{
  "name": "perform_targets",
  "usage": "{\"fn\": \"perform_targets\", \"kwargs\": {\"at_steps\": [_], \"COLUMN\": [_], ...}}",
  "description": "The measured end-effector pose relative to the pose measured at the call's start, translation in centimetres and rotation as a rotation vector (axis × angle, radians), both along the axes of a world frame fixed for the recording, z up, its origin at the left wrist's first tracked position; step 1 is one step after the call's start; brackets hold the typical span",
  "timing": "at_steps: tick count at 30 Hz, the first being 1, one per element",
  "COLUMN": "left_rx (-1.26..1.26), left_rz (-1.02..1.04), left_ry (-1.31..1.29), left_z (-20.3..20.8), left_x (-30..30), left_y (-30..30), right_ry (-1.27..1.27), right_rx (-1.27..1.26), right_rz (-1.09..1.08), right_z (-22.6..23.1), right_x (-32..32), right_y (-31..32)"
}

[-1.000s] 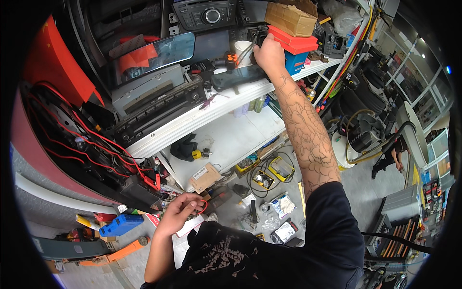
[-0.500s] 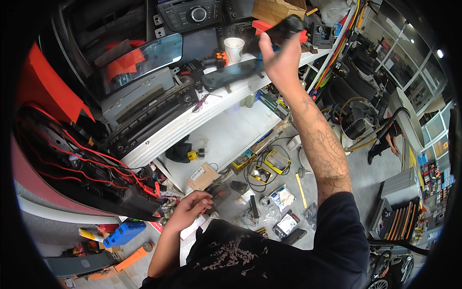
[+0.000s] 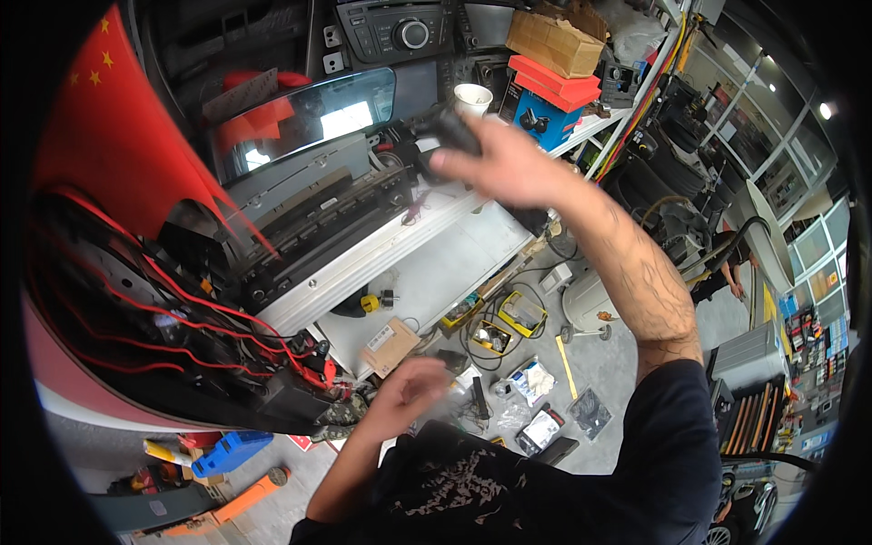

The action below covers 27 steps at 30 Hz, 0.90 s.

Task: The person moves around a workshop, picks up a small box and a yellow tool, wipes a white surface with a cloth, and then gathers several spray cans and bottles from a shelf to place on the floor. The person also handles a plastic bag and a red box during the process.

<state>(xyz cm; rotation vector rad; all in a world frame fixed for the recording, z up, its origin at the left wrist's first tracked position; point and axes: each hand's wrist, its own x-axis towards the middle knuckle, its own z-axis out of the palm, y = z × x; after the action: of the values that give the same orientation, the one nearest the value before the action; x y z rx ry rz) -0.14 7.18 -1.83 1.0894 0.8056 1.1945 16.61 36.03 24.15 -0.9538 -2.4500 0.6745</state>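
Gripping a small blurred black object (image 3: pixel 456 133) between thumb and fingers, the right hand (image 3: pixel 509 162) is over a long white shelf (image 3: pixel 381 250), a white paper cup (image 3: pixel 473 97) just beyond it. The left hand (image 3: pixel 411 395), also blurred, is loosely half-open near a brown cardboard box (image 3: pixel 391 347).

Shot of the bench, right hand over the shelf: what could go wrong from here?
1. The right hand and the blurred dark object it seems to hold are close to the white cup in this view; a stray swing might tip it.
2. The open brown box sits on a red box above a blue box. A forearm bump could perhaps topple that stack.
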Motion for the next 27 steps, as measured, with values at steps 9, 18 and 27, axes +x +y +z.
{"fn": "perform_targets", "kwargs": {"at_steps": [9,18,27], "left_rx": [0.149,-0.048,-0.169], "left_rz": [-0.001,-0.061,0.025], "left_ry": [0.016,-0.043,-0.1], "left_z": [-0.3,-1.6,-3.4], "left_x": [-1.1,-2.7,-4.2], "left_y": [-0.2,-3.4,-5.4], "right_ry": [-0.499,-0.483,-0.293], "right_rx": [-0.132,0.43,0.441], "right_rz": [0.728,-0.308,-0.473], "right_z": [-5.3,-2.9,-6.4], "right_x": [-1.8,-4.7,-6.6], "right_y": [-14.9,9.1,12.4]}}
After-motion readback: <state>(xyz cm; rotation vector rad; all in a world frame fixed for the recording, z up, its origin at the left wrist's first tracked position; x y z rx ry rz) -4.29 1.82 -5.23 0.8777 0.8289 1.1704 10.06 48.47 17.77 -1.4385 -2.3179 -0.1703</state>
